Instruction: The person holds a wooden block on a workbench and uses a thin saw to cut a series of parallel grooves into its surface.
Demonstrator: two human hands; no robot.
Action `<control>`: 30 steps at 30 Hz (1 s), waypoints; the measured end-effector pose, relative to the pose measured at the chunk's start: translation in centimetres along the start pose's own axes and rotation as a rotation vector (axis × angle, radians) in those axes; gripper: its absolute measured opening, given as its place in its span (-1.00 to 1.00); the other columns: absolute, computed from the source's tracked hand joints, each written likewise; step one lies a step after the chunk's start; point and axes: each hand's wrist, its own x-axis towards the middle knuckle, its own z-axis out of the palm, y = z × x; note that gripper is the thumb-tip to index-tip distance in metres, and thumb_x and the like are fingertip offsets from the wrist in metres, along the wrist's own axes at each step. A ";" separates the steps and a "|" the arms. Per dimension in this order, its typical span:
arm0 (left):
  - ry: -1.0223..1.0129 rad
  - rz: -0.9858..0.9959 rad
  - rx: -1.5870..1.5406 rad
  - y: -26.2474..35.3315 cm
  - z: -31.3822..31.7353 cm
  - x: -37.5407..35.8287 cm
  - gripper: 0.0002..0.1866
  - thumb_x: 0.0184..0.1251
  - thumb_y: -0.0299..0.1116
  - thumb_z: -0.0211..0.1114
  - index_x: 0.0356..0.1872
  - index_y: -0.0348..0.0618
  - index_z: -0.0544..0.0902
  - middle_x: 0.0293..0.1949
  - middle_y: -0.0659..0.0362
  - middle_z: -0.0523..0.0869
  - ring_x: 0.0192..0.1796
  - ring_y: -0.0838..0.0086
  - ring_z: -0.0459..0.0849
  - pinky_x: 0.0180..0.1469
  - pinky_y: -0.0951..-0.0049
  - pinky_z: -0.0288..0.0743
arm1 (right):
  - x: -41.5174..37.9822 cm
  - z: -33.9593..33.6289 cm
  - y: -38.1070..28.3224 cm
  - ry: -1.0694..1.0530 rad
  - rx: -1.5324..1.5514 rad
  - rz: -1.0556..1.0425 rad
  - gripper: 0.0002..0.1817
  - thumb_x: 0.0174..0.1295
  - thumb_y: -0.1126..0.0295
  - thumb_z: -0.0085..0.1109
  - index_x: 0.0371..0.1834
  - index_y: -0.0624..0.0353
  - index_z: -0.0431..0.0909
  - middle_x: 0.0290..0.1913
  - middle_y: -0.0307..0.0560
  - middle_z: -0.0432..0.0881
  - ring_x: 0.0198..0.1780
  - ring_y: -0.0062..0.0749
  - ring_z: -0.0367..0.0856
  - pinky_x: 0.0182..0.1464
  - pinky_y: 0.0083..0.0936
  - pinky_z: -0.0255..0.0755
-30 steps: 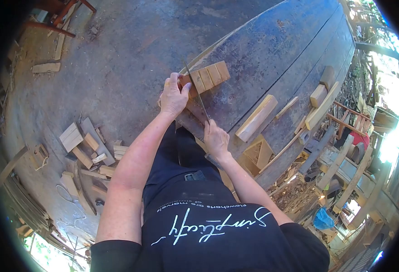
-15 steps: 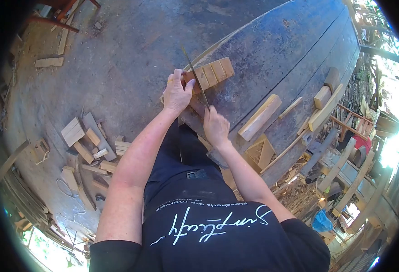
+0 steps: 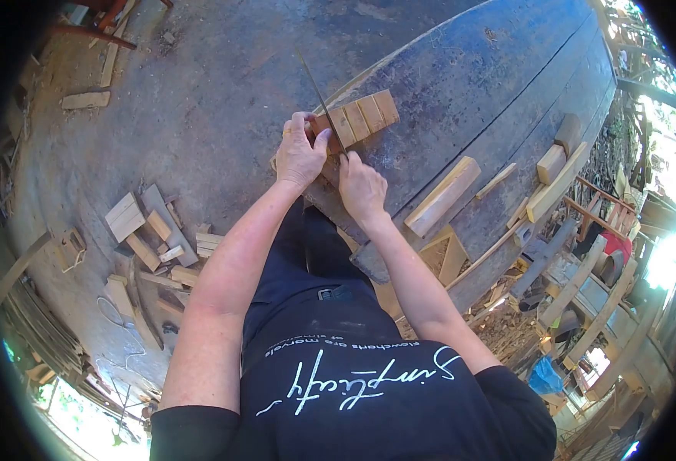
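A wooden block (image 3: 370,115) with several crosswise lines along its top lies near the edge of the dark plank workbench (image 3: 499,77). My left hand (image 3: 299,157) grips the block's left end, the thumb and fingers on either side of it. Held in my right hand (image 3: 363,188) is a saw (image 3: 317,91), its thin blade seen nearly edge-on. The blade crosses the block close to my left fingers, and its far end reaches past the block. My closed right fingers, right beside the block's near side, hide the saw's handle.
On the bench to the right lie a thick timber piece (image 3: 443,196), a thin strip (image 3: 496,180) and a longer batten (image 3: 557,183) with small blocks beside it. Wood offcuts (image 3: 125,217) are piled on the floor at left. A blue bag (image 3: 545,376) sits lower right.
My right hand has pushed the saw forward, away from my body, bringing my fist up close to the block. My left hand and the block stay almost where they were.
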 end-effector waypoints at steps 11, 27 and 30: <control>0.005 -0.001 0.026 0.0 0.2 -0.2 -0.61 0.31 -0.16 0.34 0.08 0.04 0.48 -0.15 0.14 0.58 -0.14 0.33 0.64 -0.05 0.26 0.52 | -1.4 -0.3 0.9 0.010 0.002 -0.023 -0.78 0.45 0.23 -0.04 -0.30 0.10 0.45 -0.59 0.13 0.63 -0.52 0.09 0.67 -0.47 -0.02 0.52; 0.024 0.106 -0.036 -1.7 1.2 -0.3 -0.61 0.32 -0.14 0.33 0.08 0.02 0.45 -0.15 0.09 0.49 -0.14 0.30 0.57 -0.03 0.28 0.49 | -19.7 -5.2 13.4 -0.077 -0.010 -0.021 -0.85 0.43 0.28 0.01 -0.26 0.08 0.45 -0.68 0.08 0.50 -0.61 0.03 0.58 -0.56 -0.12 0.40; 0.018 0.083 -0.013 -1.4 1.1 -0.6 -0.61 0.31 -0.14 0.35 0.08 0.04 0.47 -0.11 0.06 0.48 -0.12 0.24 0.56 -0.02 0.25 0.48 | -13.6 -4.8 10.9 0.067 0.138 -0.042 -0.84 0.45 0.28 -0.01 -0.26 0.09 0.41 -0.68 0.09 0.50 -0.60 0.07 0.58 -0.55 -0.10 0.41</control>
